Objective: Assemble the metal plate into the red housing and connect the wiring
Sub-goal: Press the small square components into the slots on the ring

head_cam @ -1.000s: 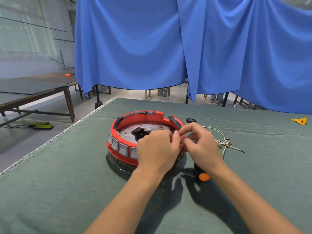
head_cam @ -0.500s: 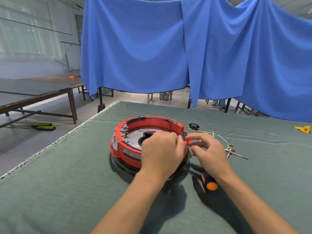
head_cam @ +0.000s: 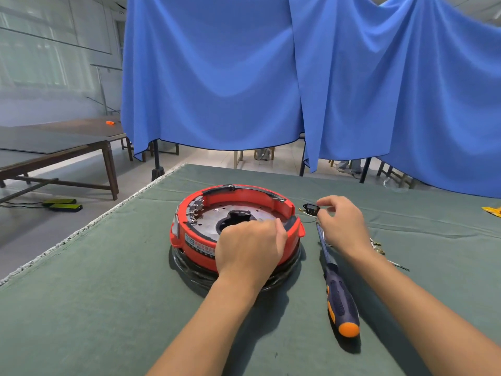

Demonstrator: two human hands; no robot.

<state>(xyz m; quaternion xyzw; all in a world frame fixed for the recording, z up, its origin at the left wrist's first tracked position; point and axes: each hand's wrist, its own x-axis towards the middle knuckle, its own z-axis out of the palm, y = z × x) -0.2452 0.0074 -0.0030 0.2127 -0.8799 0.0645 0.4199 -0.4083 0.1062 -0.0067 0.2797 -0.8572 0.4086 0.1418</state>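
The round red housing [head_cam: 273, 198] sits on a black base in the middle of the green mat. The grey metal plate [head_cam: 214, 217] lies inside it, with a dark cut-out at its centre. My left hand [head_cam: 249, 251] lies over the near right rim, fingers curled down over the rim onto the plate. My right hand [head_cam: 343, 226] is to the right of the housing. Its thumb and forefinger pinch the small black connector [head_cam: 309, 208] on the mat. Loose wiring [head_cam: 378, 244] with metal terminals trails out from under the right wrist.
A screwdriver [head_cam: 339, 297] with a dark blue and orange handle lies on the mat between my forearms, its tip pointing at the connector. A yellow object [head_cam: 492, 210] sits at the far right edge. The mat's left edge [head_cam: 89, 226] drops to the floor. Blue curtains hang behind.
The red housing has turned under my left hand, bringing its label to the front left. My right hand left the housing rim and moved right to the black connector.
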